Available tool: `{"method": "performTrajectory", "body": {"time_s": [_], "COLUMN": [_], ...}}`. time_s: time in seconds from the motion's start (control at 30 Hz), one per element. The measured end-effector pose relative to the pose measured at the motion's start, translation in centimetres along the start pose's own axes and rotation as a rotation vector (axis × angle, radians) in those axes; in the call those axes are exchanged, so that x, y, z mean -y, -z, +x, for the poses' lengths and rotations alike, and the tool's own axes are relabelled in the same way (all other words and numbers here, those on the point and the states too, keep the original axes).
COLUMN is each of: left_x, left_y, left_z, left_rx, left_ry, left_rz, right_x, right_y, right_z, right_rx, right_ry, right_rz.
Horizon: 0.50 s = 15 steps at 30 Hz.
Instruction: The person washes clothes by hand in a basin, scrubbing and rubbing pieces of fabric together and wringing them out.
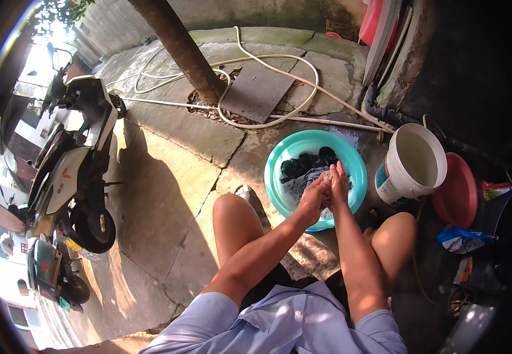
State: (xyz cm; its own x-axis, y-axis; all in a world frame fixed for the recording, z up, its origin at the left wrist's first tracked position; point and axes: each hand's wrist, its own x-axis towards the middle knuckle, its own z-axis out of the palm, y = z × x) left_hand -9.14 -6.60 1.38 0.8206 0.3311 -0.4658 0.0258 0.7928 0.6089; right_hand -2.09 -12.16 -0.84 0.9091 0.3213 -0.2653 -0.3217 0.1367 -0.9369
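A round turquoise plastic basin [359, 177] stands on the concrete in front of my knees. It holds sudsy water and wet cloth: a black piece [300, 166] at the back and a grey-blue cloth [311, 175] nearer the middle. Over the basin's near right part, my left hand [312, 199] and my right hand [338, 183] are pressed together, with foam on the fingers. Both close on part of the grey wet cloth, which shows between and just below them. The palms and most of the gripped cloth are hidden.
Right of the basin stands a white plastic bucket [391, 166] with water, beside a red basin [461, 190] and a blue plastic packet [461, 239]. Beyond lie a looped hose [313, 73], a square slab [256, 93] and a tree trunk [181, 48]. A motor scooter [74, 177] stands left.
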Motion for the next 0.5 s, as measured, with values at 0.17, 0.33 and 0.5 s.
{"method": "performTrajectory", "body": {"time_s": [0.17,0.33,0.5], "left_x": [-5.2,-1.0,-2.6], "left_y": [0.6,1.1,0.1], "left_z": [0.8,0.5,0.9], "left_rx": [-0.105,0.084,0.057], "left_ry": [-0.061,0.108,0.046], "left_rz": [-0.012,0.064,0.093], "right_x": [-3.3,1.5,-1.8], "right_y": [-3.9,-2.0,-1.8], "right_z": [-4.7,-1.3,-2.3], "right_rx": [0.062,0.041,0.046], "right_ry": [0.398,0.081,-0.097], "right_rz": [-0.385,-0.126,0.039]}}
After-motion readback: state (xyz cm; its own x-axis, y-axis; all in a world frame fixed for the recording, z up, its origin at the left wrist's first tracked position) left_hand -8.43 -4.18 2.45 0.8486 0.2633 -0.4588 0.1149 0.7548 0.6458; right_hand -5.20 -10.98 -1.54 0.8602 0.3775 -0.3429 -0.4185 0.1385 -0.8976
